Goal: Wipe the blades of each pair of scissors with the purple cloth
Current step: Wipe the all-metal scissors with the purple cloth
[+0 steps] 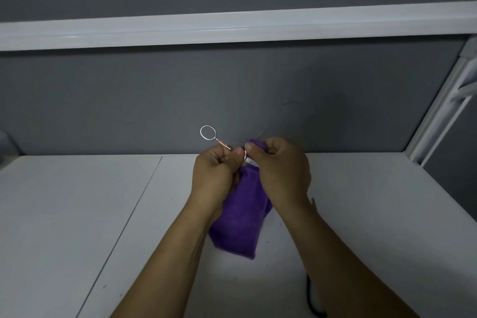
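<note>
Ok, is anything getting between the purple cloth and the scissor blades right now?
Nothing visible. The left hand grips the scissors, and the right hand pinches the purple cloth right against them. The blades themselves are hidden under cloth and fingers.

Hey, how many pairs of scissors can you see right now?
1: the scissors in the left hand, blades hidden in the purple cloth the right hand holds. A dark object under the right forearm may be another.

No words, brands or numbers can be read anywhere, and the small red mark on the shank of the scissors is too small to make out.
</note>
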